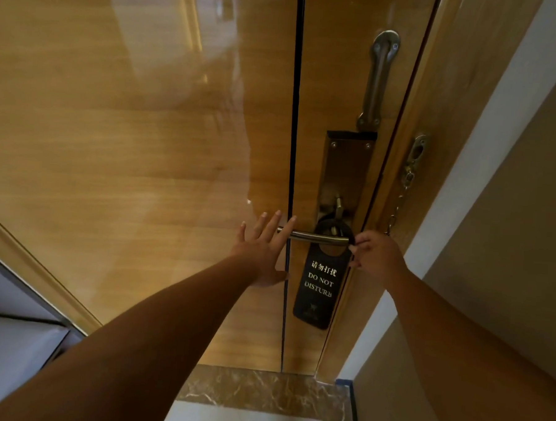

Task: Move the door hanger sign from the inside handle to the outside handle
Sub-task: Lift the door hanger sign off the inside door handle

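Black door hanger sign (318, 283) on inside lever handle (317, 237), both hands at it.

Sign hangs by its loop from the handle, gold "DO NOT DISTURB" lettering facing out, flat against the wooden door (145, 139). Right hand (376, 254) pinches the sign's right edge near the loop, fingers closed on it. Left hand (263, 251) open, fingers spread, just at the handle's free end, holding nothing. Security chain (399, 197) on the frame, right.
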Available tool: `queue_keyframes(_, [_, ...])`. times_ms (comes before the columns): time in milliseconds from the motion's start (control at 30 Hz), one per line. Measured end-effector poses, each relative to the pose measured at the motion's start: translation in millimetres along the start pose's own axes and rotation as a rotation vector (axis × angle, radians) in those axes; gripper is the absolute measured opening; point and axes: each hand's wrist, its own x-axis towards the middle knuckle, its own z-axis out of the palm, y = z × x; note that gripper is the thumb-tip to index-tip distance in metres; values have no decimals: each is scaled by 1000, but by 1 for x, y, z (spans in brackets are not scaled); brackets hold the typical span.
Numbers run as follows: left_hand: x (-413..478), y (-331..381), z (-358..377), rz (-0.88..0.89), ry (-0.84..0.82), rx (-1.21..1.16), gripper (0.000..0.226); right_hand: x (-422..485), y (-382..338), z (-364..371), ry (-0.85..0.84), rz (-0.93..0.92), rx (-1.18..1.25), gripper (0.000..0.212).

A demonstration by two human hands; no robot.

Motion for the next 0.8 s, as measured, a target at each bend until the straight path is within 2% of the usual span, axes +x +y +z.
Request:
queue_keyframes(167, [-5,-5,-4,20,4,38,106,-1,-9,-11,1,-54,-62,20])
queue_keyframes(333, [-18,-22,0,-36,-4,44,108,-9,-9,-4,32,-145,-117,22])
queue_keyframes(533, [-40,-61,4,-118,23,63,107,-12,-7,1,120,-195,-143,8])
queue_keyframes(600, [-49,-74,4,-146,22,61,106,-15,-4,1,142,-214,-133,15])
queue_keyframes(667, [-59,-87,4,-184,18,67,106,-20,-5,4,152,-281,-188,24])
queue_keyframes(800, [-74,-106,5,-274,9,71,106,-25,-35,36,109,-464,-327,12])
